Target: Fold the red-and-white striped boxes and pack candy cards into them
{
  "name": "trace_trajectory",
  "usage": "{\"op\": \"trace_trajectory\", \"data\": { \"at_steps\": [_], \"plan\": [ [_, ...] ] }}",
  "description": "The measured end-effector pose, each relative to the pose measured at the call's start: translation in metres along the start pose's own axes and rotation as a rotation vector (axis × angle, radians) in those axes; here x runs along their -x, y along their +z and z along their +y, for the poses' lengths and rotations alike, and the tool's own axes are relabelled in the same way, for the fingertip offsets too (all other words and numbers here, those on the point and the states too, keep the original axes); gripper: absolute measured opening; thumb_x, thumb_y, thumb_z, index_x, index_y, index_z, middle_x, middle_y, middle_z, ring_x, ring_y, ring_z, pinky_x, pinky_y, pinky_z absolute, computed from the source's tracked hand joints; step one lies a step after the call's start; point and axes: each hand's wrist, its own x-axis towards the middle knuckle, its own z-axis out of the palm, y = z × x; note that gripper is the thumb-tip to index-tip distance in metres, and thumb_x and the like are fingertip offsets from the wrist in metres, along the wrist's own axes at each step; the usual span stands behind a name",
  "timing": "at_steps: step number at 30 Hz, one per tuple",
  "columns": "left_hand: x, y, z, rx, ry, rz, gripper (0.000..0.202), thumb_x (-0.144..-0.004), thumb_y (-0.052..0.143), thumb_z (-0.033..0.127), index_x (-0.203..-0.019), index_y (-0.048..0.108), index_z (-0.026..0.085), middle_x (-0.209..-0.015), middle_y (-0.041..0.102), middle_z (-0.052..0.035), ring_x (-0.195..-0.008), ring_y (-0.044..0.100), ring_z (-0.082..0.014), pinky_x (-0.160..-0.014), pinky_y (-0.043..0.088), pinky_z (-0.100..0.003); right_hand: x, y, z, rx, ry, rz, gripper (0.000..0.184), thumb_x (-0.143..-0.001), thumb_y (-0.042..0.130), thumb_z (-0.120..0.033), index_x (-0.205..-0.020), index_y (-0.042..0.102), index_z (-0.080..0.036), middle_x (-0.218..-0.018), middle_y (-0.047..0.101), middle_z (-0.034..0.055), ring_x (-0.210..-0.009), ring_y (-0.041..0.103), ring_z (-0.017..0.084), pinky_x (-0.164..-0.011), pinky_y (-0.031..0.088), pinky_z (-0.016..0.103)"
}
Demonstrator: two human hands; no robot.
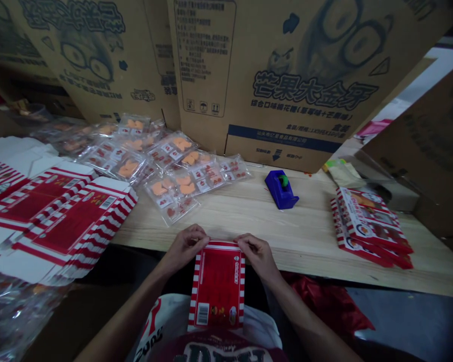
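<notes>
A red box with white-striped sides (218, 281) lies over my lap, its printed face with a barcode turned up. My left hand (186, 247) pinches the far left corner of this box between thumb and fingers. At the far right corner my right hand (257, 254) grips the same edge, thumb on top. Just beyond both hands runs the front edge of the wooden table (234, 216). Whether anything is inside the box cannot be seen.
Clear packs of orange pieces (181, 176) lie in a heap. Flat striped cartons (75, 216) are stacked at left. A blue tape dispenser (281, 190) stands ahead; filled red boxes (370, 226) sit at right. Large cardboard boxes (211, 65) wall the back.
</notes>
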Motion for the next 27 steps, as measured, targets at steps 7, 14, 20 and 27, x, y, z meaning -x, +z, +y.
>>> {"op": "trace_trajectory", "data": {
  "at_steps": [7, 14, 20, 27],
  "plan": [
    [-0.018, -0.021, 0.009, 0.187, -0.148, -0.103, 0.025, -0.07, 0.074, 0.038, -0.074, 0.075, 0.013, -0.068, 0.069, -0.0064, -0.063, 0.061, -0.0161, -0.06, 0.046, -0.026, -0.026, -0.007, -0.021, 0.013, 0.094, -0.122, 0.018, -0.076, 0.07, -0.035, -0.079, 0.067, -0.017, -0.069, 0.064, 0.0009, -0.062, 0.056, 0.015, -0.057, 0.042, 0.025],
    [-0.017, -0.024, 0.019, 0.19, -0.059, -0.136, 0.025, -0.079, 0.067, 0.036, -0.07, 0.071, 0.013, -0.071, 0.066, -0.0051, -0.065, 0.058, -0.0139, -0.06, 0.043, -0.024, -0.026, -0.011, -0.028, 0.093, -0.016, -0.117, 0.021, -0.083, 0.063, -0.034, -0.072, 0.065, -0.017, -0.068, 0.063, 0.0015, -0.065, 0.057, 0.015, -0.059, 0.043, 0.025],
    [0.0, 0.005, 0.0, 0.267, 0.011, -0.031, 0.017, -0.082, 0.065, 0.032, -0.085, 0.07, 0.016, -0.094, 0.067, -0.0078, -0.085, 0.062, -0.0186, -0.074, 0.046, -0.028, 0.006, -0.001, -0.011, 0.155, -0.164, 0.008, 0.012, -0.088, 0.06, -0.028, -0.084, 0.068, -0.02, -0.092, 0.069, 0.0063, -0.087, 0.064, 0.02, -0.078, 0.049, 0.03],
    [-0.001, 0.033, -0.016, 0.297, -0.043, 0.139, 0.016, -0.084, 0.062, 0.033, -0.08, 0.065, 0.018, -0.078, 0.053, -0.0001, -0.074, 0.051, -0.0144, -0.068, 0.038, -0.024, -0.007, -0.04, 0.016, 0.033, -0.015, -0.107, 0.035, -0.08, 0.066, -0.039, -0.111, 0.065, -0.023, -0.115, 0.066, 0.0078, -0.102, 0.062, 0.023, -0.085, 0.051, 0.036]
  ]
}}
